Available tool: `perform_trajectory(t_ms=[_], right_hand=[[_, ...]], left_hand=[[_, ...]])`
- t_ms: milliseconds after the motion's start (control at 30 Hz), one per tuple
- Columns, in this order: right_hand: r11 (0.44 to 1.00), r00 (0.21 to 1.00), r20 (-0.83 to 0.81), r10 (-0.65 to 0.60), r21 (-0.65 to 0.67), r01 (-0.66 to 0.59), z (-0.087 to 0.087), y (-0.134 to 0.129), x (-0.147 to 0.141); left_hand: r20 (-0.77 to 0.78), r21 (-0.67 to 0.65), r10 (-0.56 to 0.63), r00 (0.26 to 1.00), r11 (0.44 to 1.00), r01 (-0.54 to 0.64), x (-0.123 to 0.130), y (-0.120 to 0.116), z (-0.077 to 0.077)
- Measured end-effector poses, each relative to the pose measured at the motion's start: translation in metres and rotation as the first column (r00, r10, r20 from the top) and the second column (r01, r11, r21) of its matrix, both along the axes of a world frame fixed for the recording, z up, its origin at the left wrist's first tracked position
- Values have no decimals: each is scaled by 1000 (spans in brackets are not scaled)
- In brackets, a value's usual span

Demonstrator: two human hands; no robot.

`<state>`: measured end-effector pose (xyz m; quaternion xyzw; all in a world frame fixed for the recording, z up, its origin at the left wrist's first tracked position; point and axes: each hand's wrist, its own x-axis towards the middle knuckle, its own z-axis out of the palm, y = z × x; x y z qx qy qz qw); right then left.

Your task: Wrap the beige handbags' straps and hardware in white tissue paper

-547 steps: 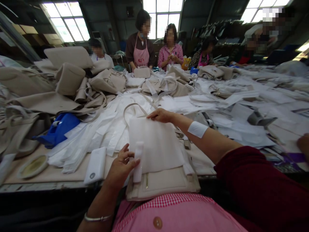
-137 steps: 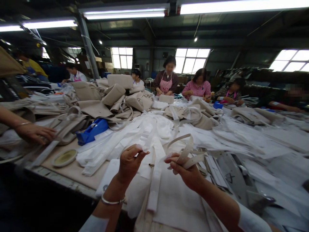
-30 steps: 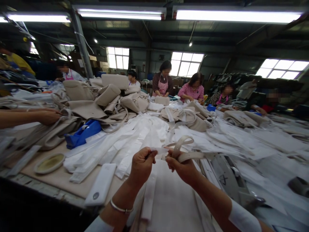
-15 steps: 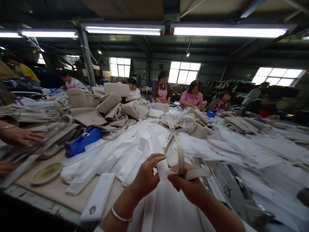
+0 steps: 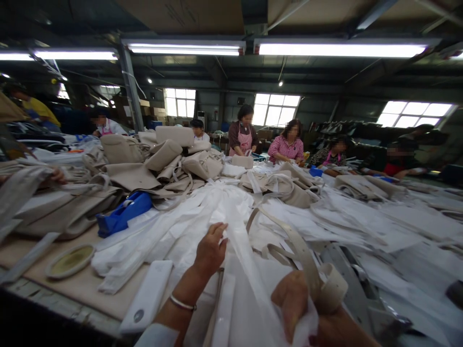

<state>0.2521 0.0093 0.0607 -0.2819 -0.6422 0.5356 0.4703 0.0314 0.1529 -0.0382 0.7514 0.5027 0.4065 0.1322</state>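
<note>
My right hand point(image 5: 292, 301) is low at centre right, somewhat blurred, its fingers closed around a beige strap point(image 5: 302, 246) and the near end of a thin white plastic strip point(image 5: 249, 267). The strap loops up and away from the fist, with a curled end beside the wrist. From the fist the strip runs forward over the heap of white plastic sleeves point(image 5: 184, 226). My left hand point(image 5: 210, 250), a bangle on its wrist, has its fingers drawn together at the strip's left edge, farther up. Its fingertips partly hide the contact.
A blue tape dispenser point(image 5: 126, 212), a round dish-like ring point(image 5: 70, 261) and a white plastic bar point(image 5: 147, 296) lie left. Beige bags point(image 5: 133, 176) are piled behind. A grey metal device point(image 5: 350, 279) stands right. A co-worker's hand point(image 5: 57, 176) is at far left; other people work across the table.
My right hand has moved down and toward me with the strap, drawing the white strip out long. My left hand has shifted slightly left and up. The co-worker at left has lifted grey-beige material.
</note>
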Motion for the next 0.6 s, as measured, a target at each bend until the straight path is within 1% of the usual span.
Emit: perform_trajectory(t_ms=[33,67,100,133,200,333,433,533,600], right_hand=[[1000,1000,-23,-10,-13,9,0,0,0],[999,998,-53,-32,-33,30,-1,1,0],[997,995,-82,-50,-54,46,-2,3,0],[996,993,-105,-54,-75,47,-3,4,0],[995,991,-129,-25,-100,12,-6,6,-1],[991,985,-167,32,-122,-53,-10,9,1],[986,975,-211,72,-134,-102,-13,10,3],[990,977,-210,18,-131,-47,-15,11,7],[992,978,-209,-4,-127,-23,-16,11,11]], left_hand=[[-37,-30,115,993,993,-116,-3,6,-3],[-66,-77,211,975,973,-216,-5,12,-5],[-87,-134,275,958,949,-284,-7,18,-7],[-100,-191,306,947,928,-320,-9,25,-9],[-98,-279,295,950,908,-311,-12,38,-11],[-63,-345,242,968,905,-249,-17,64,-12],[-17,-411,240,971,883,-225,-21,78,-15],[48,-478,267,963,852,-212,-28,89,-20],[103,-514,325,940,827,-230,-33,96,-21]])
